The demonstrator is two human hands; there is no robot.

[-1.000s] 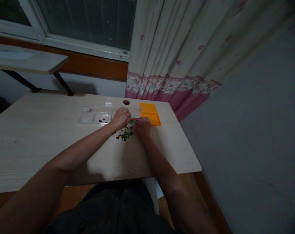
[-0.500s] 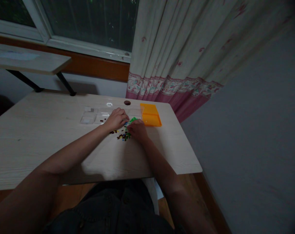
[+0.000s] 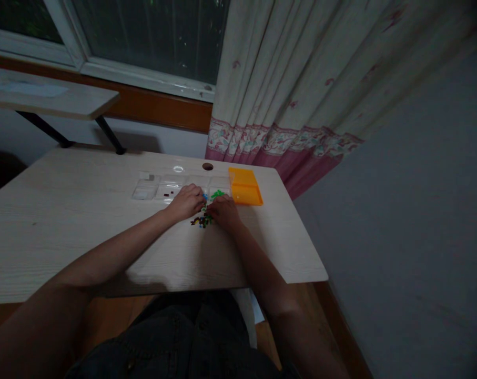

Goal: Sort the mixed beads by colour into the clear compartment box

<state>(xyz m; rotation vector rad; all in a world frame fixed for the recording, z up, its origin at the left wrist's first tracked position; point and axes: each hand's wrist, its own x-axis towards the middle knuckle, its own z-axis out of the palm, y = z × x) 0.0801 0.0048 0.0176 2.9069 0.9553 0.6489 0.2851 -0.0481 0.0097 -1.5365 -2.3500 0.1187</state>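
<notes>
A mixed pile of small toy pieces (image 3: 201, 221), brown, green, blue and yellow, lies on the table before my hands. My left hand (image 3: 188, 202) is at the pile's far left side, its curled fingers pointing down by the near edge of the clear compartment tray (image 3: 145, 190). Just right of it, my right hand (image 3: 224, 209) bends over the pile, fingers closed together among the pieces. What either hand pinches is too small to make out. Green pieces (image 3: 217, 194) sit in the tray's right compartment, a few blue pieces (image 3: 205, 196) beside my left fingertips, and brown pieces (image 3: 166, 195) in a compartment further left.
An orange open case (image 3: 246, 195) stands right of the tray on the pale wooden table (image 3: 84, 221). Behind it is a cable hole (image 3: 207, 167). A raised shelf (image 3: 64, 100) is at the back left, and a curtain (image 3: 262, 126) hangs past the far edge.
My left hand has come down and nearer to me, off the tray toward the pile, and more of the tray shows. My right hand stays nearly in place at the pile.
</notes>
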